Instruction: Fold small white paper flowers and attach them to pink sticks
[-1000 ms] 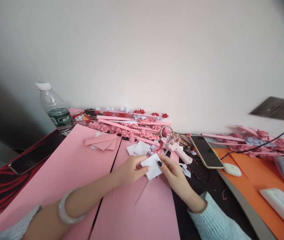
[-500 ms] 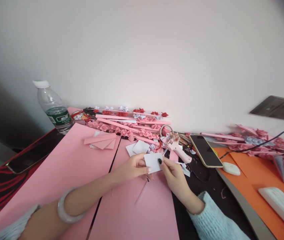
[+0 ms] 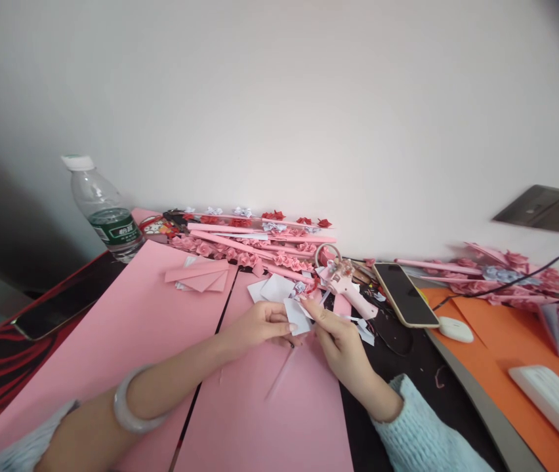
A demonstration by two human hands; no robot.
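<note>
A small piece of white paper [image 3: 297,317] is between my two hands, above the pink sheet [image 3: 264,419]. My left hand [image 3: 274,322] pinches its left side, with the thumb in front and the other fingers behind. At its upper right edge, the thumb and forefinger of my right hand [image 3: 336,334] grip the same paper; the fingertips are partly hidden. Below my left hand a thin pale stick [image 3: 279,373] slants down over the pink sheet. Just behind the hands lie more white paper pieces [image 3: 278,288] and a pink glue gun [image 3: 351,294].
Bundles of pink, red and white paper flowers [image 3: 250,249] lie along the wall. Folded pink papers [image 3: 203,274] rest at left, near a water bottle [image 3: 109,213] and a dark phone [image 3: 58,311]. Another phone [image 3: 406,296], a white case [image 3: 455,330] and orange paper [image 3: 516,367] are at right.
My right hand has shifted its fingers up to the paper's top right edge, its forefinger now stretched over it. The paper's right side is bent back or turned. My left hand has barely moved.
</note>
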